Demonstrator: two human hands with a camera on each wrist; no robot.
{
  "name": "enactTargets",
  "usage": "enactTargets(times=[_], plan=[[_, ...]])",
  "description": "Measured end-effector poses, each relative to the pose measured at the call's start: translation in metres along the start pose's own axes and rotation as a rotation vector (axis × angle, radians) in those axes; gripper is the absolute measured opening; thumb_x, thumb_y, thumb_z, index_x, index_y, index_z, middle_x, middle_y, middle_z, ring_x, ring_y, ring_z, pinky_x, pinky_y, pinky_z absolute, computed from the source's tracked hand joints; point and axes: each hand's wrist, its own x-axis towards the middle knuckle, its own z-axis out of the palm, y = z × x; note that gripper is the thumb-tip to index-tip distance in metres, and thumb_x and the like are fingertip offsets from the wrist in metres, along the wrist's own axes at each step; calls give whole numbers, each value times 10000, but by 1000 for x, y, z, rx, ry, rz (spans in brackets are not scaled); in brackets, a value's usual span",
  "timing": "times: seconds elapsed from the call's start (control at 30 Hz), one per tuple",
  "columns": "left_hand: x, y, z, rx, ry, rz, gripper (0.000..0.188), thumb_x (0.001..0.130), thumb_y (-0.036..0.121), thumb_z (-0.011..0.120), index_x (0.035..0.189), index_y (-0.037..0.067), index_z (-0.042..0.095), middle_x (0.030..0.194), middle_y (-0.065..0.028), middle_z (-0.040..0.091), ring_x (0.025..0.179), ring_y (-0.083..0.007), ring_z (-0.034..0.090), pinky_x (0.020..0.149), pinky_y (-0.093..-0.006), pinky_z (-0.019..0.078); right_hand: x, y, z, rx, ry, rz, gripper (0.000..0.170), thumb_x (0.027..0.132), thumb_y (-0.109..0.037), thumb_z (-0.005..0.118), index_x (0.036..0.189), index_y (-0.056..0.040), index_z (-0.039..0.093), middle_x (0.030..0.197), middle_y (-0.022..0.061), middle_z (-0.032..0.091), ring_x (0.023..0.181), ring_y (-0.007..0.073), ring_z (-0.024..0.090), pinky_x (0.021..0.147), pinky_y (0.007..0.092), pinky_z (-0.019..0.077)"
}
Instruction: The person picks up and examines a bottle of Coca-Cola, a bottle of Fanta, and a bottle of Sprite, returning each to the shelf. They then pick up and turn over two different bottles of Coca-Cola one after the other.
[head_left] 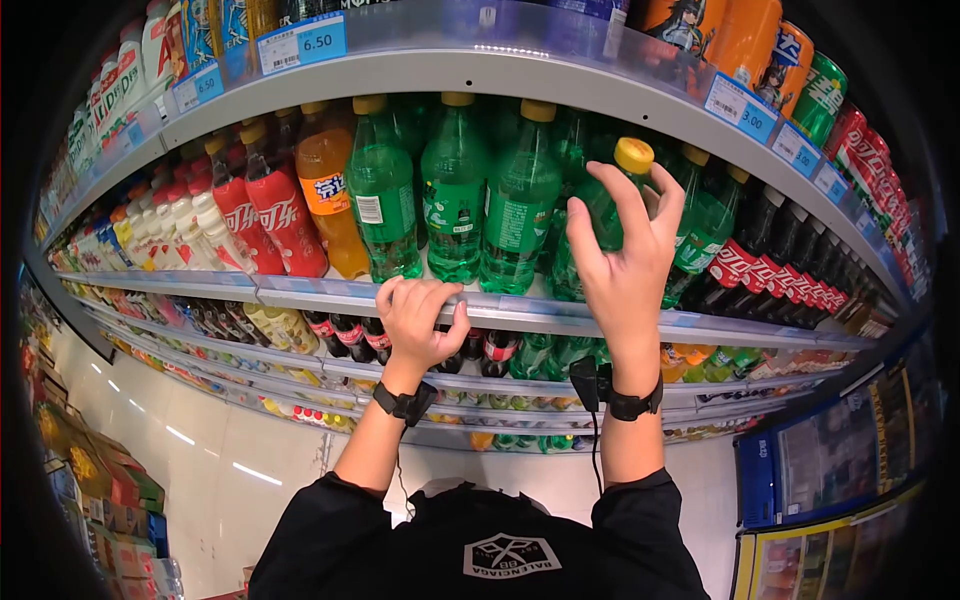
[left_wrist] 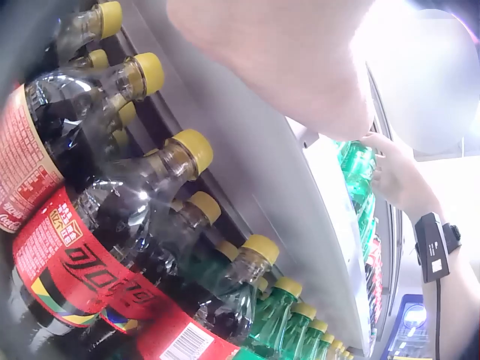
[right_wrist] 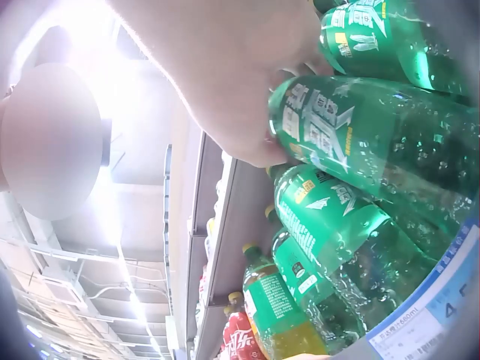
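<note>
My left hand (head_left: 418, 322) rests with its fingers over the front edge of the shelf (head_left: 540, 312), thumb pointing out to the side. In the left wrist view that hand lies above a lower row of cola bottles (left_wrist: 112, 217) with yellow caps. At the right, my right hand (head_left: 630, 260) is raised at a green soda bottle (head_left: 605, 215) with a yellow cap. Its thumb and fingers are spread about the bottle's upper part. In the right wrist view the fingers overlap the top of this green-labelled bottle (right_wrist: 322, 124), partly hidden behind it.
More green bottles (head_left: 455, 200), an orange soda bottle (head_left: 328, 190) and red-labelled bottles (head_left: 285, 220) stand to the left. Dark cola bottles (head_left: 760, 250) line the right. An upper shelf edge (head_left: 470, 80) with price tags overhangs the bottles. A blue cooler (head_left: 830, 460) stands behind at right.
</note>
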Motion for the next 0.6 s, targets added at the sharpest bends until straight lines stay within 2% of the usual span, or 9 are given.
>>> enactTargets(times=[0.07,0.2,0.27,0.3,0.33,0.47,0.53,0.57,0.6], plan=[[1,4,-3,-77,-27,-68,184,767,154,762,947,140,724,906,-10,684,917,-206,624,1069,-403,355,-6,-1,-4,42,21,-3,377,824,-64,785,1195,-119,749,1288,235,511,1127,424,607,995,472,509],[5,15,-12,-152,-52,-147,175,793,127,757,964,118,719,924,-22,689,949,-229,624,1092,-428,342,-22,8,-9,-15,91,-186,444,790,35,766,1210,-111,765,1269,212,517,1119,355,635,958,404,530],[11,19,-18,-155,-111,-175,175,812,118,754,980,102,709,949,-32,691,964,-248,623,1117,-448,325,-34,9,-13,83,265,-222,434,789,58,741,1191,-104,769,1288,195,496,1089,355,654,930,409,553],[12,21,-23,-137,-168,-197,215,816,125,762,1023,93,715,995,-53,701,1027,-271,638,1136,-471,328,-39,7,-18,91,335,-232,423,781,87,719,1156,-102,767,1315,200,463,1064,380,663,910,447,578],[16,23,-27,-138,-171,-199,215,816,125,762,1023,93,715,995,-53,701,1027,-271,638,1136,-471,328,-43,5,-24,139,407,-251,367,842,54,676,1167,-107,729,1356,201,435,1063,415,658,896,504,594],[31,31,-61,-165,-258,-167,307,830,128,773,1125,52,734,1138,-120,722,1200,-332,633,1106,-506,406,-61,-38,-61,486,593,-34,424,989,-126,539,1407,-192,515,1459,183,409,1073,451,640,877,574,601],[32,42,-86,-393,-287,-264,315,857,58,732,1170,34,713,1227,-145,714,1258,-333,626,1123,-464,412,-66,-57,-76,614,560,85,434,1010,-204,479,1443,-245,483,1514,152,398,1103,426,632,897,604,574],[31,55,-95,-724,-305,-539,247,890,127,726,1117,30,737,1220,-142,727,1201,-271,644,1050,-394,462,-66,-65,-76,741,543,88,425,1026,-201,434,1448,-227,475,1496,141,427,1109,402,635,912,586,555],[26,54,-102,-974,-428,-586,332,907,112,695,1219,0,692,1246,-129,713,1199,-236,640,1025,-362,474,-66,-73,-75,869,529,94,419,1041,-198,388,1453,-209,467,1478,129,455,1116,378,637,927,567,536]])
